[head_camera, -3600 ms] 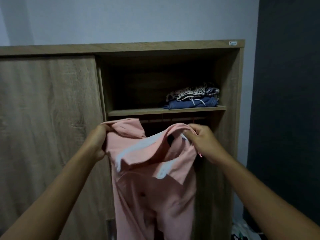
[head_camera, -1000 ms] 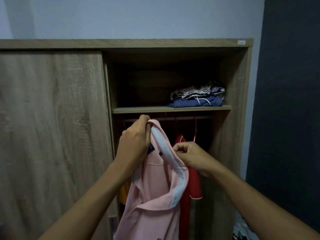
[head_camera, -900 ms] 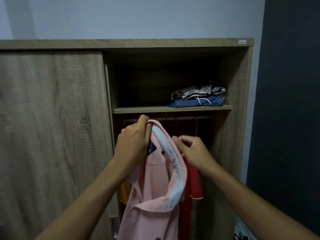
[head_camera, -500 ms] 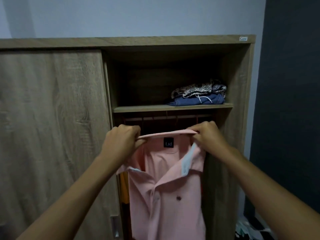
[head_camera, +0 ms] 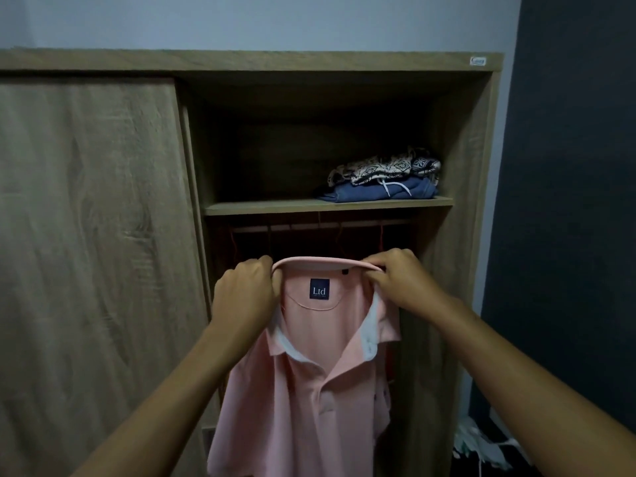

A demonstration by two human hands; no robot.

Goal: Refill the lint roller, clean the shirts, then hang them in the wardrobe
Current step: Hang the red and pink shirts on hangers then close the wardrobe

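Both hands hold the shirt (head_camera: 309, 390) up by its collar (head_camera: 320, 261). The left hand (head_camera: 246, 297) has its fingers curled round the collar's left end. The right hand (head_camera: 402, 280) pinches the right end between thumb and fingers. Both forearms reach up from the bottom corners of the view.

The shirt is a pink polo and hangs from that grip with its front toward the camera. Its collar is stretched flat between the hands, and the white underside of the collar is turned out on each side of the neck. A dark label (head_camera: 319, 289) reading "Ltd" sits inside the neck. Whether a hanger is inside the shirt cannot be told.

The shirt is in front of the open right half of the wardrobe (head_camera: 461, 235), with the collar just below the rail (head_camera: 320, 228). Thin red hooks (head_camera: 381, 235) hang on the rail, which lies just under the shelf (head_camera: 268, 208).

At the right end of the shelf is a folded blue garment (head_camera: 378, 192) with a white drawstring, and a patterned garment (head_camera: 385, 168) lies on top of it. A wooden door (head_camera: 86, 235) covers the wardrobe's left half. A small sticker (head_camera: 477, 61) sits at the top right corner.

Pale clutter (head_camera: 481, 445) lies on the floor to the right of the wardrobe's foot, too dim to make out. Behind is a pale wall (head_camera: 275, 18), and to the right a dark panel (head_camera: 568, 201).
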